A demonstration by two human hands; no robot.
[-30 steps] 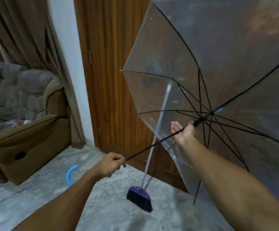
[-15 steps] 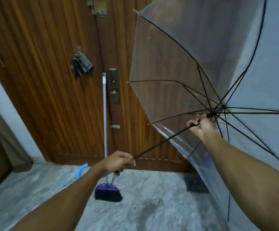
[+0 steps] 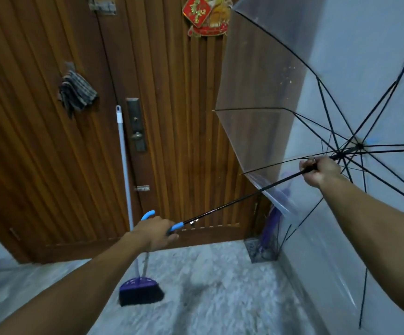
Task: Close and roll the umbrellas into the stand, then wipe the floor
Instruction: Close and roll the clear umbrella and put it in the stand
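The floor [image 3: 220, 298] is pale grey mottled stone, with a darker smudge in the middle that may be a shadow or a damp patch; the blur does not let me tell which. It runs up to a wide wooden door [image 3: 51, 141] with vertical grooves, which fills most of the view, and a plain white wall [image 3: 365, 56] meets the door at a corner on the right. A metal lock plate [image 3: 136, 124] with a knob sits at mid-height on the door, a dark checked cloth [image 3: 76, 93] hangs from a hook to its left, and a red and gold ornament [image 3: 204, 15] hangs near the top. A broom [image 3: 141, 290] with a purple head stands on the floor, its pale pole leaning against the door just beside the lock plate. In the corner, a folded purple umbrella [image 3: 272, 228] stands upright in a wire stand [image 3: 263, 252] (seen partly through clear plastic). The clear umbrella [image 3: 280, 93] is open and held sideways in the air on the right, its black ribs spread out from the hub. The left hand [image 3: 154, 232] is clenched around its blue curved handle [image 3: 177, 226], low and in front of the door. The right hand [image 3: 319, 171] grasps the black shaft [image 3: 244, 198] far up, close to where the ribs meet.
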